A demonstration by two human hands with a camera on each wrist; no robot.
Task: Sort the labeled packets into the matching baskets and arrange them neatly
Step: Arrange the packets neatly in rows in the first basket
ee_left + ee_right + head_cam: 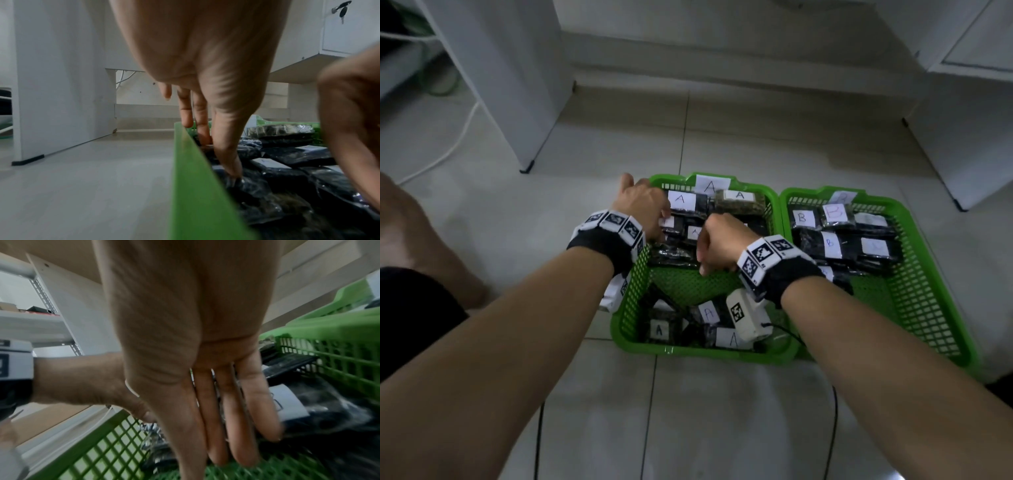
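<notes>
While both hands work inside the A basket [633,310], the step reads as squaring the packet row at its 12 o'clock end. The left hand [645,209] sets straight fingers [227,155] on packets by the 9 o'clock wall; the right hand [719,241] lies flat-fingered, its grip holding nothing, though blur leaves this unsure. Press lightly and slide: the packets [681,255] are slick, crinkly film with paper labels, over rigid green mesh. The B basket [924,298] sits at 3 o'clock.
</notes>
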